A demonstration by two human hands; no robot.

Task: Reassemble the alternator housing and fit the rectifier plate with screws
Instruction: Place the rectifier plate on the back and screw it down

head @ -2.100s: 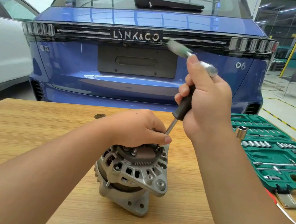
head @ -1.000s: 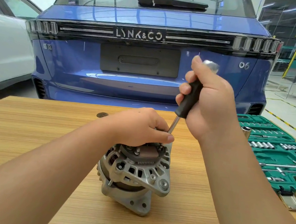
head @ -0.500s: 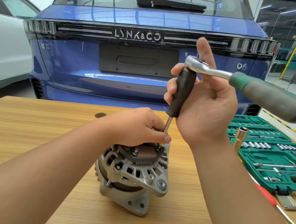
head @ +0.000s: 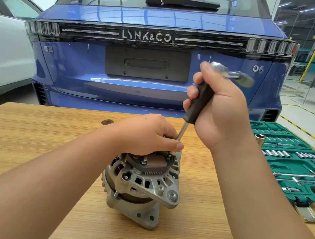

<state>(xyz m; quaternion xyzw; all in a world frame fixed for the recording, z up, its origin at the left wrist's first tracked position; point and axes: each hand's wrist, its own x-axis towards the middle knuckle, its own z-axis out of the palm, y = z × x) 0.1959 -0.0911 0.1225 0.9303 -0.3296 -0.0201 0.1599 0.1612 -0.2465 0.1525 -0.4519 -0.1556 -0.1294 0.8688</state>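
Silver ribbed alternator (head: 142,186) stands upright, dark-capped.

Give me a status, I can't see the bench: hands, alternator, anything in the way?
Left hand steadies alternator top. Right hand grips driver handle, ratchet on top, shaft at rectifier plate. Nothing blocking.

Ratchet handle (head: 240,78) motion-blurred; driver tip hidden behind left hand (head: 148,134) (socket case (head: 308,168) cropped right)
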